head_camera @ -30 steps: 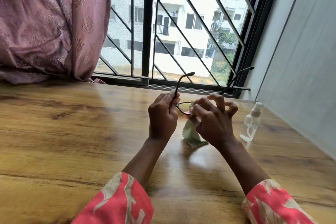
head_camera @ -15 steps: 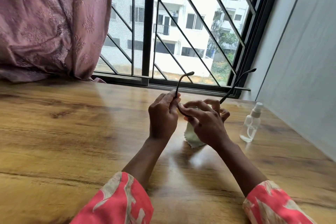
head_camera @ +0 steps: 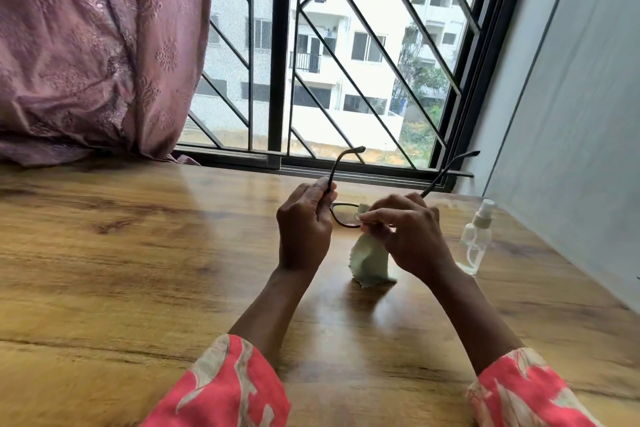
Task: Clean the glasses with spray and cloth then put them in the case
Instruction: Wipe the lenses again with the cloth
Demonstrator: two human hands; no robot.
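Note:
Dark-framed glasses [head_camera: 341,217] are held above the wooden table [head_camera: 121,253], temples pointing up and away toward the window. My left hand [head_camera: 304,229] grips the left temple near its hinge. My right hand [head_camera: 405,236] pinches a pale green cloth [head_camera: 370,262] against a lens, and the cloth's free end hangs down to the tabletop. A small clear spray bottle [head_camera: 476,239] with a white nozzle stands upright just right of my right hand. No case is in view.
A barred window [head_camera: 346,62] runs along the table's far edge. A pink curtain [head_camera: 86,45] hangs at the far left, its hem resting on the table. A grey wall [head_camera: 571,114] borders the table on the right.
My right hand has slid the cloth across the lens, and more of the left lens frame now shows between the hands. The left hand holds its grip.

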